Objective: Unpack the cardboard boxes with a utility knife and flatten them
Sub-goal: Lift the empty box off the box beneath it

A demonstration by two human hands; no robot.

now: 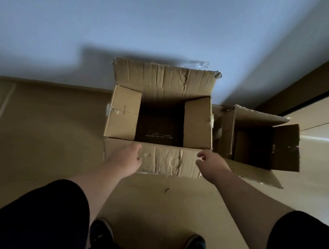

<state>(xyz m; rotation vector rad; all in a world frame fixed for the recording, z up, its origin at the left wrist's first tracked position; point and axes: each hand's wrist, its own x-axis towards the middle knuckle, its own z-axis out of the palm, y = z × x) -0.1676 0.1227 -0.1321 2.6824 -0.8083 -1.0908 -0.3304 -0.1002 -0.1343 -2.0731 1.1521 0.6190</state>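
Observation:
A large cardboard box point(123, 112) stands open on the floor against the wall, its four flaps spread and its inside dark. Its near flap point(168, 161) hangs toward me, creased and torn. My left hand point(127, 157) reaches over the left part of that flap, fingers loosely curled, holding nothing. My right hand point(210, 161) hovers at the flap's right corner, fingers apart and empty. A smaller open cardboard box point(227, 130) sits just to the right of the large one. No utility knife is in view.
A pale wall point(128, 30) rises right behind the boxes. A dark wooden door frame point(312, 78) runs along the right. Tan floor point(38, 132) spreads to the left. My shoes point(101, 232) stand on the floor below the box.

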